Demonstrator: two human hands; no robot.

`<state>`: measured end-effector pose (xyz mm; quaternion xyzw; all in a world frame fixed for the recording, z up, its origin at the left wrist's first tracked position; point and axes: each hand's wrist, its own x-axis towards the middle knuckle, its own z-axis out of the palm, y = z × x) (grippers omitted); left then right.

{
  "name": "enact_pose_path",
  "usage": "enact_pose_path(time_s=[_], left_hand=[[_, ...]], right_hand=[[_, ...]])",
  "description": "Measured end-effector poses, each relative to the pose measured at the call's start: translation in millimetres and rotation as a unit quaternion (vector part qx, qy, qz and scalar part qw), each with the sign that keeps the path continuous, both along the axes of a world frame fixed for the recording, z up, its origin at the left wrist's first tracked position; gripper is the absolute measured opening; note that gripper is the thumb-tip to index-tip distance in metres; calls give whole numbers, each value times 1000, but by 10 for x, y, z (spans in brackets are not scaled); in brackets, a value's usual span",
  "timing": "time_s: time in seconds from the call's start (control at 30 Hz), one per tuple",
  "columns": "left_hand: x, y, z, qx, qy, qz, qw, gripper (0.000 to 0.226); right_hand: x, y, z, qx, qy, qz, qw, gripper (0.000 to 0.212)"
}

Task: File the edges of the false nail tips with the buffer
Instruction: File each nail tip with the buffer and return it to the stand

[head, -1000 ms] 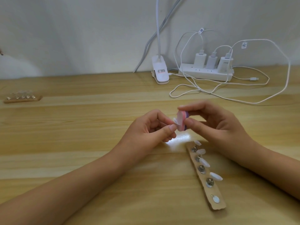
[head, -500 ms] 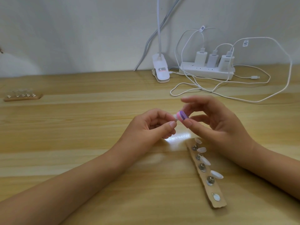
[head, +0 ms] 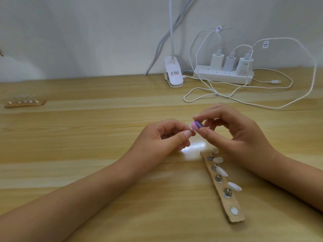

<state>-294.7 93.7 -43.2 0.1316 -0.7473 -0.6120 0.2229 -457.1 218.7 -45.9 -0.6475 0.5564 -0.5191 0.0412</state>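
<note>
My right hand [head: 234, 135] pinches a small pink and purple buffer [head: 249, 125] between thumb and forefinger above the table's middle. My left hand [head: 160, 138] pinches a false nail tip [head: 244, 131] at its thumb tip; the tip touches the buffer's pink end and is mostly hidden. Below my right hand lies a brown cardboard strip [head: 222, 187] with metal studs. Several pale nail tips [head: 234, 186] stand on it.
A second holder with small clear tips [head: 24, 102] sits far left on the wooden table [head: 87, 154]. At the back stand a white clip lamp base [head: 173, 76] and a power strip [head: 225, 75] with chargers. White cables [head: 262, 103] loop behind my hands.
The buffer has turned from upright to end-on and shifted slightly up and right against the tip. Both hands stay close together in the same place.
</note>
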Motion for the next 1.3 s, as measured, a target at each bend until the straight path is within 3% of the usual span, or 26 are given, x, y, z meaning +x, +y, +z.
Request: enact_pose_path(time_s=[0.27, 0.4, 0.53, 0.63, 0.77, 1.3], left_hand=[[-5, -6, -18, -7, 2, -10, 1000, 9], [-10, 6, -21, 4, 3, -20, 1000, 8], [-12, 0, -13, 22, 6, -36, 999, 11], [-18, -11, -4, 31, 6, -38, 999, 11], [-28, -5, -11, 15, 2, -32, 999, 10], [-26, -6, 5, 44, 45, -24, 998, 17]], right_hand=[[1, -20, -25, 13, -17, 9, 1000, 20], [-54, -54, 41, 74, -141, -50, 986, 24], [-35, -5, 86, 35, -242, -23, 969, 35], [15, 33, 73, 26, -195, 5, 980, 24], [58, 29, 39, 53, -114, 18, 992, 25], [52, 28, 44, 47, -208, 44, 976, 27]])
